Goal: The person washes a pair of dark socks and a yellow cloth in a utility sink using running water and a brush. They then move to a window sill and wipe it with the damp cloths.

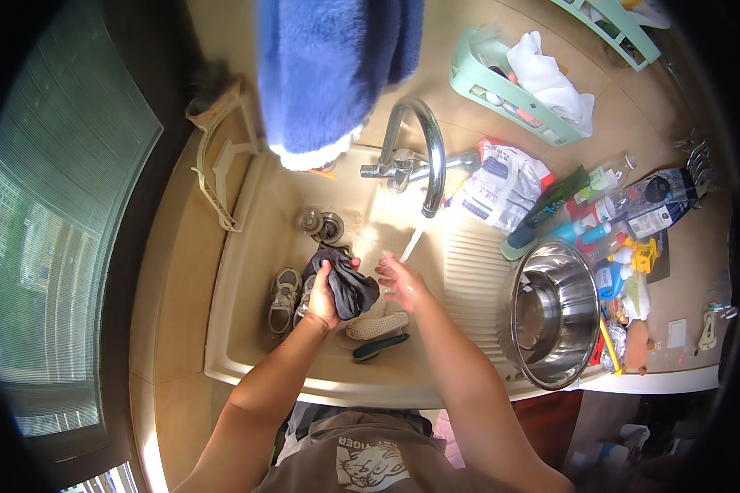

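In the basin of a beige sink (339, 363), my left hand (324, 302) grips a crumpled dark grey cloth item (345, 285). My right hand (401, 282) is apart from the cloth, palm up with fingers spread, beside the thin stream of water (412, 243) from the chrome faucet (435, 160). Nothing lies in its palm. Under and left of my left hand is a pair of grey sneakers (283, 302), one partly hidden. A pale insole-shaped object (377, 326) and a dark one (380, 347) lie near the front of the basin, below my hands.
A steel bowl (555, 314) stands at the right of the ribbed drainboard (476, 265). Bottles and a printed plastic bag (507, 182) crowd the counter behind it. A blue towel (330, 74) hangs above the sink. By the drain (328, 228) sits a round strainer (309, 220).
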